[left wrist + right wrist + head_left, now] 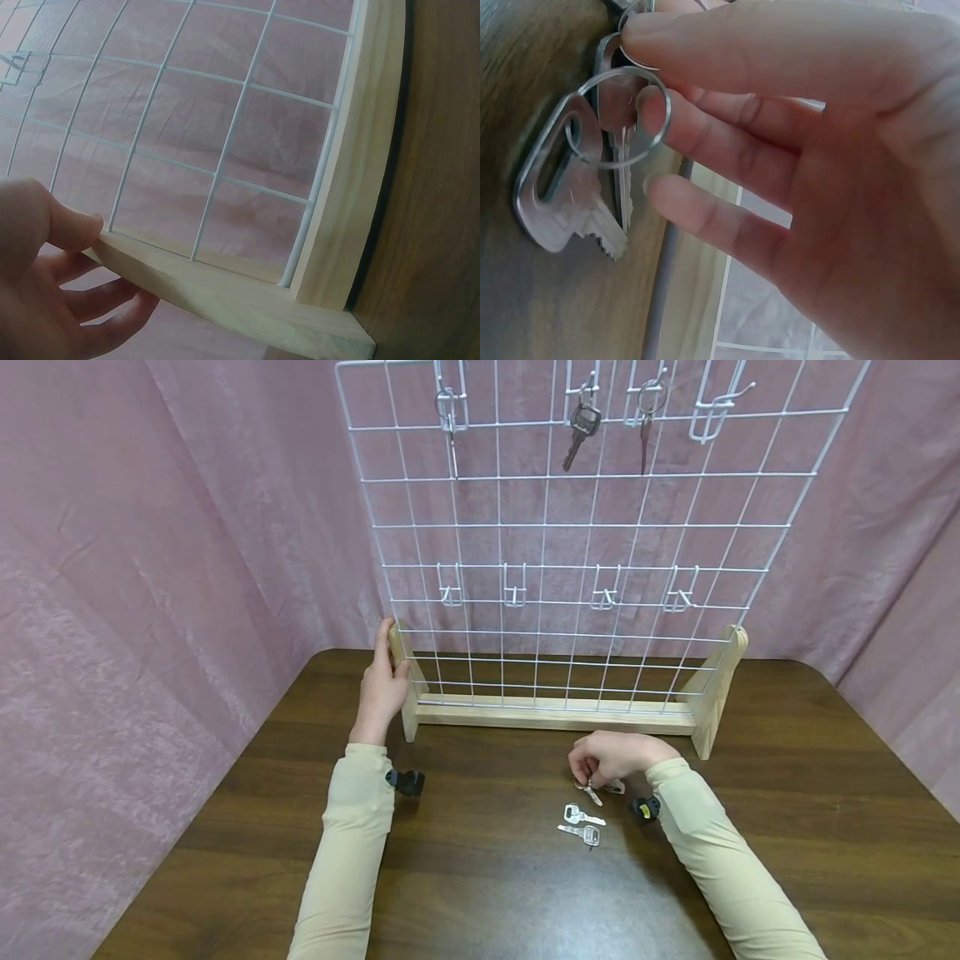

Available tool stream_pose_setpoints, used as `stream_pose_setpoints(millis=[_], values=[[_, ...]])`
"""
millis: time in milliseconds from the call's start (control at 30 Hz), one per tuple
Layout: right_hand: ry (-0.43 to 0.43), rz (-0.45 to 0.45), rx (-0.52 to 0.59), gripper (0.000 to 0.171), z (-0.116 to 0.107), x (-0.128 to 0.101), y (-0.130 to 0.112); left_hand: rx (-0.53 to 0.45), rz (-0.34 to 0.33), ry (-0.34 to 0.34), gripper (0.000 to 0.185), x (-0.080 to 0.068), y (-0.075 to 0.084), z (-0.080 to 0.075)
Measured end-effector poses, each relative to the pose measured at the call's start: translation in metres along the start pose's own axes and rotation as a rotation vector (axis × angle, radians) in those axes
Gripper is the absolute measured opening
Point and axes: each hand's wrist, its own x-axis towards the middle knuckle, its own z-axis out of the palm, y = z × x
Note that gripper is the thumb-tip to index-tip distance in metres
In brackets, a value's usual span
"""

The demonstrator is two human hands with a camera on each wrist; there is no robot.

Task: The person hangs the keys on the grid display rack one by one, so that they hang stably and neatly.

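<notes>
A white wire grid rack stands on a wooden base at the back of the dark wooden table. My left hand grips the rack's left wooden upright; in the left wrist view the thumb lies on the front of the upright and the fingers curl behind it. My right hand pinches a key ring carrying silver keys just above the table in front of the rack. Two more silver keys lie close by.
Three keys hang from hooks on the rack's top row; the top right hook is bare. A lower row of several hooks holds nothing. Pink cloth hangs behind and at both sides.
</notes>
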Motion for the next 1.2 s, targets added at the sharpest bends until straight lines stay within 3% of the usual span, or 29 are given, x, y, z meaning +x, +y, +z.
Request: stream_pose_setpoints(millis=[600, 1200], values=[[0.031, 0.097, 0.018, 0.016, -0.010, -0.008, -0.007, -0.002, -0.009, -0.009, 0.069, 0.000, 0.000, 0.000], [0.166, 0.024, -0.081, 0.015, -0.028, -0.022, -0.021, 0.011, 0.002, -0.003, 0.070, 0.000, -0.001, 0.000]])
